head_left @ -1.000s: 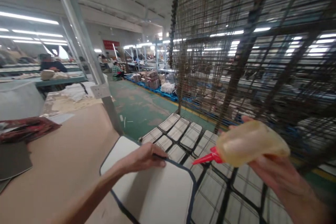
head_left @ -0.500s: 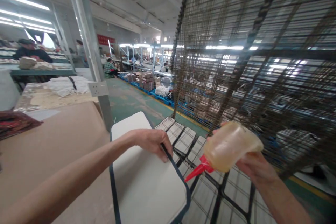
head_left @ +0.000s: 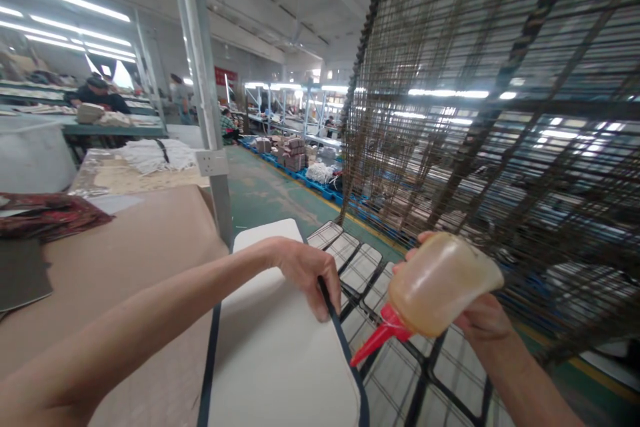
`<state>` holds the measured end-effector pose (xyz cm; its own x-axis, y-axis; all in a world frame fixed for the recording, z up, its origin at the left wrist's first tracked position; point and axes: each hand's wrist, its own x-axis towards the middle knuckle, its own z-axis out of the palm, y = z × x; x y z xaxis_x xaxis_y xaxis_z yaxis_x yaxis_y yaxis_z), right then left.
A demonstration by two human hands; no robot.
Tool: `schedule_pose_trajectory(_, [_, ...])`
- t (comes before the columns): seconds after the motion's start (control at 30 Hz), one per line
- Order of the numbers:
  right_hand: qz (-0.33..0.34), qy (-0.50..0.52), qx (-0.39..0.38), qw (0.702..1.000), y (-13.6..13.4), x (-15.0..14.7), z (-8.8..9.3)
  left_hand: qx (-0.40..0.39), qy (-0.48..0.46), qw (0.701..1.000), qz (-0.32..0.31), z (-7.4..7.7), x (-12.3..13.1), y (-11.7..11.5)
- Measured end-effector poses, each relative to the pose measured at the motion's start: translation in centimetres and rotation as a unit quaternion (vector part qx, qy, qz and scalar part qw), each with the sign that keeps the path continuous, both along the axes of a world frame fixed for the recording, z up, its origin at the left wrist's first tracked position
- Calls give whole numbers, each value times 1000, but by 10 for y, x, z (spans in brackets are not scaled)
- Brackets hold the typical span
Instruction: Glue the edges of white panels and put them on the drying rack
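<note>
A white rounded panel (head_left: 280, 353) with dark edging lies in front of me. My left hand (head_left: 310, 273) reaches over it from the left, thumb and fingers pinched on the dark edging strip (head_left: 332, 310) along the right side. In my right hand (head_left: 483, 320) is a translucent squeeze bottle (head_left: 443, 287) with yellowish contents, tipped over. Its red nozzle (head_left: 377, 340) points down and left, the tip at the panel's dark right edge; whether it touches I cannot tell. The bottle hides most of my right fingers.
Beneath and beyond the panel, a wire rack (head_left: 425, 373) bears several similar white panels. A raised wire mesh frame (head_left: 450, 113) stands on the right. To the left are a brown-covered table (head_left: 150, 240) and a metal post (head_left: 200, 67) with a socket box. Another person (head_left: 95, 93) sits farther back.
My view has swung slightly left, so the background sits farther right. The panel and the nozzle tip appear a little lower. Both hands keep their holds.
</note>
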<state>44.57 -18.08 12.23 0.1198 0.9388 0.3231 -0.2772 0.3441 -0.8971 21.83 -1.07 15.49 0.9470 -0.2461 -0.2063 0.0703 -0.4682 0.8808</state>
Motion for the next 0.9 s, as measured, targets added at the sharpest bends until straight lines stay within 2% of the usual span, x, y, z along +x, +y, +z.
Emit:
schedule_pose_trajectory(0.23, [2, 43, -37, 998, -10, -25, 17, -14, 11, 1000, 11, 0, -1, -8])
schedule_pose_trajectory(0.67, [6, 85, -59, 995, -20, -40, 28, -33, 27, 999, 9, 0, -3, -17])
schedule_pose_trajectory(0.9, [21, 97, -56, 993, -22, -37, 24, -33, 28, 999, 23, 0, -9, -15])
